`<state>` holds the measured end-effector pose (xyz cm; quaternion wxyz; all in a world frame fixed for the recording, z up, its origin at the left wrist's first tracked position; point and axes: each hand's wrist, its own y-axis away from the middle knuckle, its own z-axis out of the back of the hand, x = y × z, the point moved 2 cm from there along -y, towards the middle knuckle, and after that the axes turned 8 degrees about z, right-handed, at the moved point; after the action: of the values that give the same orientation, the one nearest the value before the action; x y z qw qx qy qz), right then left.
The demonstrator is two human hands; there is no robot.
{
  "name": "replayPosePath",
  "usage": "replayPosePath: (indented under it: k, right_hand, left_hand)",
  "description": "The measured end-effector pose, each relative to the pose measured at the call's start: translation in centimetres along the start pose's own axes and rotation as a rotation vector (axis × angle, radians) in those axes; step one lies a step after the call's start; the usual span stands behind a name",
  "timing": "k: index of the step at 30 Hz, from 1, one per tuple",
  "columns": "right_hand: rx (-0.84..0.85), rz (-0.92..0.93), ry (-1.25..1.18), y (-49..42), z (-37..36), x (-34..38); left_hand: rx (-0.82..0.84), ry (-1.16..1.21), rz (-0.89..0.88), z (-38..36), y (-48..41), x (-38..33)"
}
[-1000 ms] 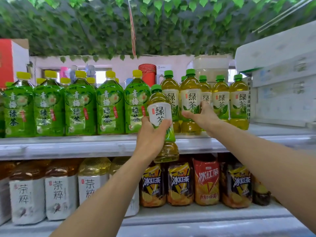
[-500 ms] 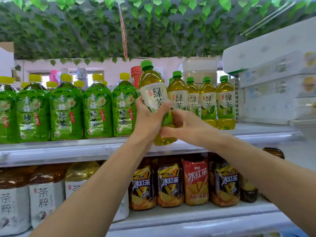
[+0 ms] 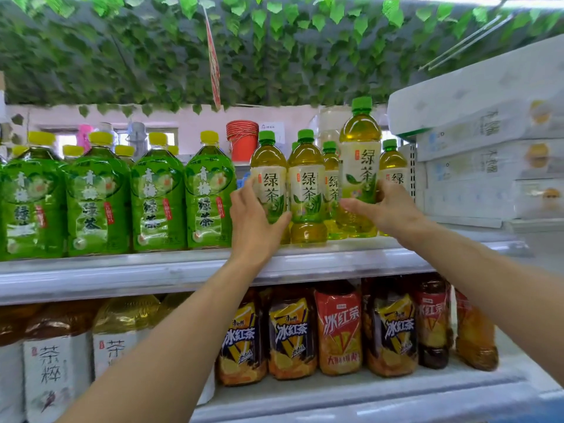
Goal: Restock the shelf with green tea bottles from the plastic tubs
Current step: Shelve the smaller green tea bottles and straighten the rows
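Green tea bottles with green caps and white labels stand in a row on the upper shelf (image 3: 335, 262). My right hand (image 3: 389, 209) grips one green tea bottle (image 3: 360, 148) around its lower half; it rises above the others at the right end of the row, its base low over the shelf's front. My left hand (image 3: 254, 222) is wrapped around the leftmost standing green tea bottle (image 3: 268, 166), thumb across its front. No plastic tub is in view.
Large green plum-tea bottles (image 3: 210, 193) with yellow caps fill the shelf's left part. White cartons (image 3: 488, 166) are stacked at the right end. The lower shelf holds iced tea bottles (image 3: 338, 331). Fake leaves hang overhead; a red bucket (image 3: 242, 138) stands behind.
The bottle went from my left hand to my right hand and moved right along the row. My left hand then went to the leftmost standing bottle.
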<state>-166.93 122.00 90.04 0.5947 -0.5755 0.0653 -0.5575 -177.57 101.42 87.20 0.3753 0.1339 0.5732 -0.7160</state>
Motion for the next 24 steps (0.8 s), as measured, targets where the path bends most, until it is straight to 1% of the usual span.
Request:
replayPosePath:
  k: [4, 9, 11, 14, 17, 20, 24]
  right_hand:
    - [0.053, -0.07, 0.013, -0.3, -0.7, -2.0]
    - [0.094, -0.076, 0.054, -0.7, -1.5, -2.9]
    - [0.101, -0.092, 0.064, -1.1, -1.9, -3.2]
    - [0.109, -0.124, 0.083, -1.7, -2.4, -3.5]
    - [0.123, -0.125, 0.11, -1.7, -2.7, -3.5]
    - [0.139, -0.109, 0.176, -1.3, -2.6, -3.0]
    - [0.219, -0.113, 0.323, -0.2, -2.4, -2.2]
  left_hand:
    - [0.009, -0.111, 0.005, -0.4, -0.2, 1.0]
    - [0.019, -0.154, 0.011, -0.8, -0.4, 1.3]
    - [0.002, -0.162, -0.004, -0.8, -0.3, 1.3]
    - [-0.034, -0.238, -0.047, -1.1, -0.1, 1.3]
    - [-0.044, -0.288, -0.04, -1.3, -0.3, 1.3]
    - [-0.044, -0.324, -0.032, -1.4, -0.3, 1.0]
    - [-0.003, -0.362, -0.011, -1.4, -0.2, 0.8]
